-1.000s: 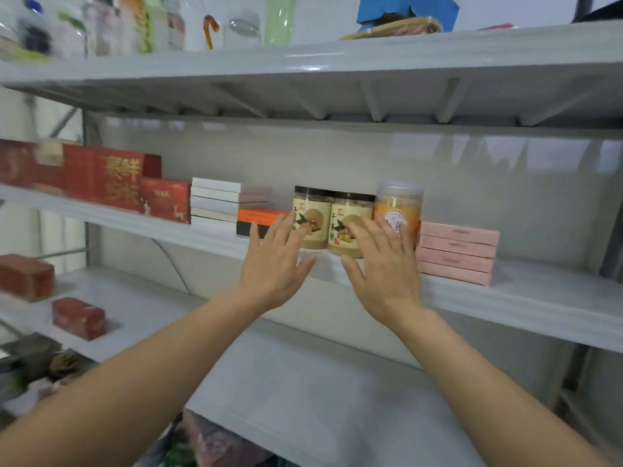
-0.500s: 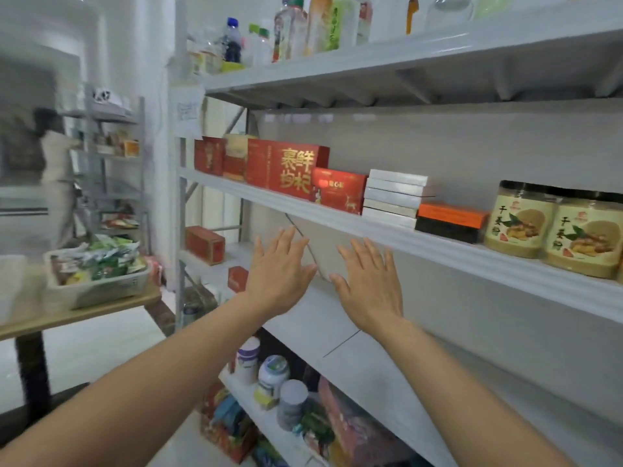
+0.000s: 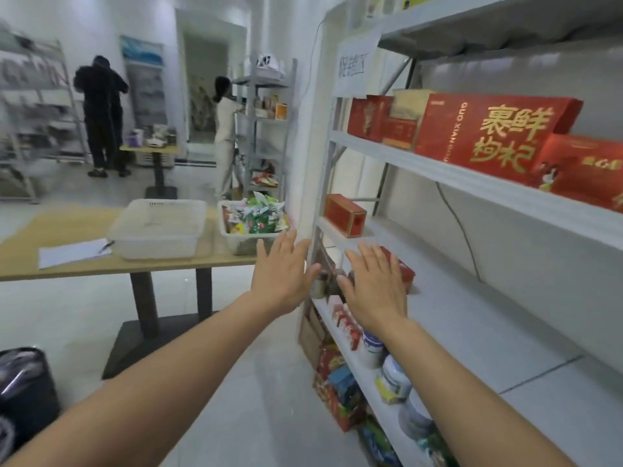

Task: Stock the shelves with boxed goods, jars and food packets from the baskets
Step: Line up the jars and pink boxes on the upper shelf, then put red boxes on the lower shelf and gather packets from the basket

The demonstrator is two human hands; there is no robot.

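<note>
Both your bare arms reach straight forward, palms turned away from you. Your left hand (image 3: 283, 271) is flat with fingers straight and slightly spread, holding nothing, up in the air at the left end of the shelf unit (image 3: 421, 165). Your right hand (image 3: 374, 284) is posed the same and holds nothing. It is over the middle shelf (image 3: 472, 315) and partly hides a small red box (image 3: 404, 270); can't tell if it touches it. The basket of food packets (image 3: 253, 224) sits on the wooden table (image 3: 67, 261), just past your left fingertips, with a white basket (image 3: 158, 230) beside it to the left. A big red box (image 3: 488, 133) stands on the upper shelf. Jars (image 3: 372, 345) stand on the lower shelf under your right forearm.
</note>
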